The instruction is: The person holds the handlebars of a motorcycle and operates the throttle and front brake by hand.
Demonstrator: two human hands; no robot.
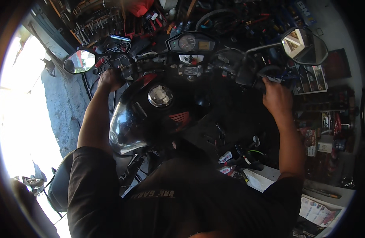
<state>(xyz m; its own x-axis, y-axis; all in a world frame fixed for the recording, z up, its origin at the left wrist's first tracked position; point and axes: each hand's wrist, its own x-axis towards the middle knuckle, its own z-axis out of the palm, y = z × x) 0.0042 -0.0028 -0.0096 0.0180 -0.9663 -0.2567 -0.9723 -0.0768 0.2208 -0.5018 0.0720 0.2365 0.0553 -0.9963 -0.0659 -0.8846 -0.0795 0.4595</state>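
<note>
The left hand [110, 79] and right hand [277, 97] each hold tight a grip of the black motorcycle's handlebar [190, 63].

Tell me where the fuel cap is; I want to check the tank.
In the head view, the round silver fuel cap sits on top of the black tank, centre-left, just below the handlebar and between the two hands.

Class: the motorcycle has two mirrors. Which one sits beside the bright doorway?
The left mirror, just above the left hand; the right mirror faces dark shelves.
</note>
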